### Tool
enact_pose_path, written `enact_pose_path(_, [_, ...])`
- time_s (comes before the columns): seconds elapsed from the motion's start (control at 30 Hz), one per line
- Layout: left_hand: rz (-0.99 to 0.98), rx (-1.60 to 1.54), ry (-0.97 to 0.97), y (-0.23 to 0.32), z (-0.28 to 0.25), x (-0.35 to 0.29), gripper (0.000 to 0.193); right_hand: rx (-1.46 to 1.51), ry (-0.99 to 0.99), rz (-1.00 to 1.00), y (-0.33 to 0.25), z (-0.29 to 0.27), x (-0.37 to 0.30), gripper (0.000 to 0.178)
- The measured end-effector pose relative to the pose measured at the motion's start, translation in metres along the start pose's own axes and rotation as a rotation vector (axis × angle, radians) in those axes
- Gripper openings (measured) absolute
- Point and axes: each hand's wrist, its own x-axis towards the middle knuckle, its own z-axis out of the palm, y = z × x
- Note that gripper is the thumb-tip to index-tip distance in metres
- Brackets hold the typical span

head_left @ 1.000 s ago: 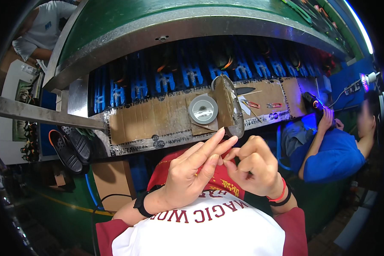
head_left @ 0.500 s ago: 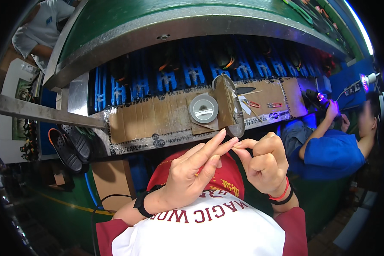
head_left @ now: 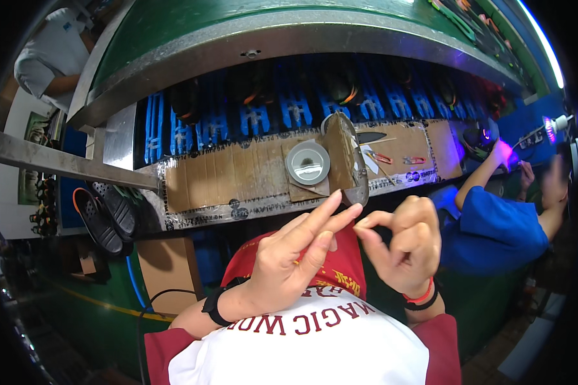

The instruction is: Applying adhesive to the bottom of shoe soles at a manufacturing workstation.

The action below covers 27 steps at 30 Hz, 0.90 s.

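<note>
My left hand (head_left: 289,260) is raised in front of my chest, its index and middle fingers stretched out and slightly apart. The thumb lies close to them, and I see nothing held there. Just to its right, my right hand (head_left: 403,247) is closed in a pinch, thumb tip against index tip. Anything between those tips is too small to make out. A small gap separates the hands. Beyond the left fingertips, a round white dish (head_left: 291,162) with grey residue inside rests on a cardboard piece (head_left: 303,192). Beside it stands an upright cardboard and metal divider (head_left: 338,154).
A taped cardboard shelf (head_left: 221,186) runs across, carrying a dark blade (head_left: 370,136) and red-handled small tools (head_left: 413,160). Behind are blue racks (head_left: 255,119) under a metal-edged green bench (head_left: 237,25). Dark clogs (head_left: 101,221) hang left. A person in blue (head_left: 501,224) works at right.
My right hand has drawn away to the right from the left fingertips, still pinched. My left hand has hardly moved. The person in blue has shifted their arm.
</note>
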Motion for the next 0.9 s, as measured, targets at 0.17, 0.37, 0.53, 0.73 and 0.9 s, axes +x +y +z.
enact_pose_path(0.17, [-0.021,-0.057,0.000,-0.003,-0.002,-0.002,0.041,-0.058,-0.033,-0.023,-0.001,-0.004,0.001,0.035])
enact_pose_path(0.37, [-0.051,-0.028,-0.024,-0.002,-0.002,0.001,0.041,-0.027,-0.071,-0.083,0.004,-0.002,0.005,0.034])
enact_pose_path(0.53, [-0.036,0.023,-0.030,-0.001,-0.003,0.001,0.041,-0.049,-0.106,-0.093,0.002,-0.001,0.008,0.031])
enact_pose_path(0.73, [0.032,0.116,-0.036,-0.003,-0.004,0.004,0.040,-0.038,-0.187,-0.120,0.004,-0.001,0.014,0.026])
enact_pose_path(0.9, [0.039,0.149,-0.033,-0.002,-0.005,0.005,0.040,-0.083,-0.206,-0.142,0.005,0.002,0.015,0.036])
